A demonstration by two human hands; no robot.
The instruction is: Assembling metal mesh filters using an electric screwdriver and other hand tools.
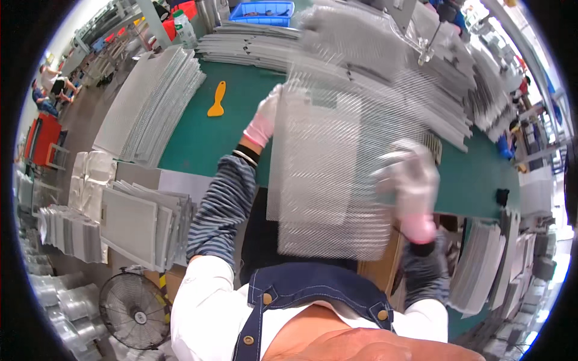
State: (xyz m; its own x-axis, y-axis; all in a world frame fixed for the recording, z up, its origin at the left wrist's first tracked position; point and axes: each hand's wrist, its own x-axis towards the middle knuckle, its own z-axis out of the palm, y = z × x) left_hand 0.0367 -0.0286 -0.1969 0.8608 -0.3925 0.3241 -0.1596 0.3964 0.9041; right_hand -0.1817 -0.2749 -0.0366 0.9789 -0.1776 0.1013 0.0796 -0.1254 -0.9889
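Note:
A see-through grey mesh panel (334,198), blurred by motion, hangs upright in front of me over the near edge of the green table (186,135). My left hand (265,117), in a white and pink glove, is closed on its upper left edge. A paler rectangular sheet shows through the mesh; whether it is joined to the panel I cannot tell. Beside the panel's right side is my right hand (412,177), gloved alike and smeared by motion, so its grip is unclear. A yellow scraper (218,99) lies on the table left of my left hand.
Stacked mesh panels (147,105) stand at the table's left, with more piles (247,45) along the back. Behind them sit a blue bin (262,12) and a bottle (184,29). Framed panels (129,219) and a fan (134,310) are at lower left; further panels (475,265) stand right.

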